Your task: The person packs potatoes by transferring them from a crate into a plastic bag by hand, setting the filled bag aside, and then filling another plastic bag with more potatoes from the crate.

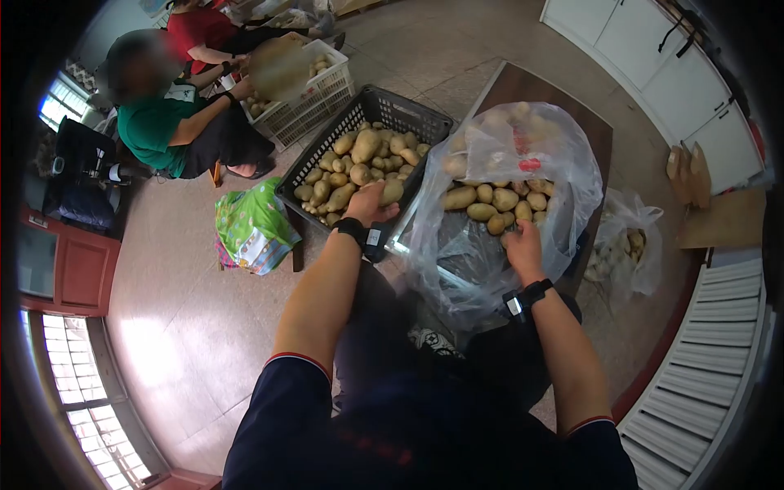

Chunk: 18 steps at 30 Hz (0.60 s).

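Observation:
A black plastic crate (437,125) full of potatoes stands ahead of me, left of centre. My left hand (369,204) is at its near right side, fingers closed round a potato (391,192). To the right, a clear plastic bag (584,155) with red print lies open on a low brown table (510,82), with potatoes (504,198) inside. My right hand (523,247) is at the near edge of these potatoes, its fingers bent close to a small potato (496,224); whether it grips anything is hard to make out. Both wrists wear black bands.
Two people, one in green (155,126) and one in red (200,33), sit at the upper left by white crates (306,114). A green patterned cloth (255,224) covers something left of the black crate. Another plastic bag (629,245) lies right of the table, near a radiator (694,359).

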Each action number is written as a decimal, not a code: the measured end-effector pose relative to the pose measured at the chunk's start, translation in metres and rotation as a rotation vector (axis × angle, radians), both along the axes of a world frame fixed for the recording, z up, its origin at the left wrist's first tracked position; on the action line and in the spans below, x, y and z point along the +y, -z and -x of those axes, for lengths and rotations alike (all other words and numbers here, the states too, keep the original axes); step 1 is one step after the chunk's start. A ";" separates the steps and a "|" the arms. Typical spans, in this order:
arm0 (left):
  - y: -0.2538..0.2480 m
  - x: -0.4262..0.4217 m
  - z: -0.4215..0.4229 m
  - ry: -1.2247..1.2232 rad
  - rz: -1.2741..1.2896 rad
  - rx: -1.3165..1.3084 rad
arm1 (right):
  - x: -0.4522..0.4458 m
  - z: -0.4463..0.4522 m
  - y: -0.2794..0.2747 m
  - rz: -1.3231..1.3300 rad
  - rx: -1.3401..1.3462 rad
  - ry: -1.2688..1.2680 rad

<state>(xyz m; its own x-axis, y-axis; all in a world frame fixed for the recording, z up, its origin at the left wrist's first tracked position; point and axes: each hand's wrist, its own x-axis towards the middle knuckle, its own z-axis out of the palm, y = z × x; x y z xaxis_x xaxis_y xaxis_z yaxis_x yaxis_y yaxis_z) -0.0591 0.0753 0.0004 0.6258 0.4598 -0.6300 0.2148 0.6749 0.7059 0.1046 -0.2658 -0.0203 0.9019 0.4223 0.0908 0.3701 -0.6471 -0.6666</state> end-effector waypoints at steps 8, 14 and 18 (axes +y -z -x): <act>0.005 0.001 -0.002 -0.071 0.010 -0.042 | 0.023 0.024 -0.015 0.171 -0.273 -0.192; -0.002 0.000 0.000 -0.108 -0.012 -0.025 | 0.032 0.026 -0.011 0.301 -0.213 -0.281; 0.001 0.001 -0.002 -0.102 -0.022 -0.041 | 0.029 0.033 -0.008 0.354 -0.311 -0.321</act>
<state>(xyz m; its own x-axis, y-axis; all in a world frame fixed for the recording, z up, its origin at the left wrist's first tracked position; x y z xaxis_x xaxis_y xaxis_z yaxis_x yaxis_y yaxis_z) -0.0569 0.0760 -0.0004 0.6000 0.5357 -0.5942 0.1168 0.6761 0.7275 0.0718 -0.2371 -0.0122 0.6767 0.7238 0.1345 0.7292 -0.6337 -0.2583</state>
